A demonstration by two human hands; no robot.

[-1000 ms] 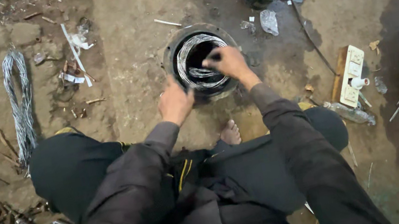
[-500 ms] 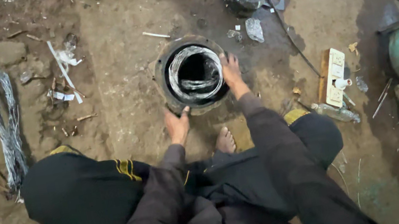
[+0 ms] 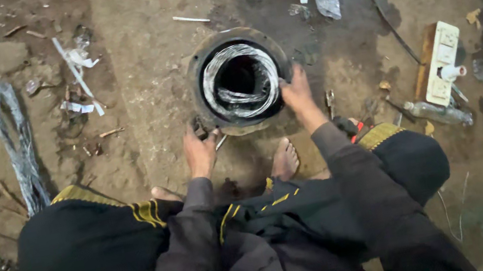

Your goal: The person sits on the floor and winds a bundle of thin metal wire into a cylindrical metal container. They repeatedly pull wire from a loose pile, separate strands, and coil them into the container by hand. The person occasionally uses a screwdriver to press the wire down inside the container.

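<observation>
Motor stator (image 3: pixel 240 81) at frame centre, bore facing up; right hand (image 3: pixel 298 93) grips right rim, left hand (image 3: pixel 200 152) rests curled at lower-left rim, grip unclear.

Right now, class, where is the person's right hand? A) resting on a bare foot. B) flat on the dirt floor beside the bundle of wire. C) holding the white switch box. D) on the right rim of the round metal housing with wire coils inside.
D: the right hand grips the right edge of the round metal housing, whose opening shows shiny wire coils.
</observation>
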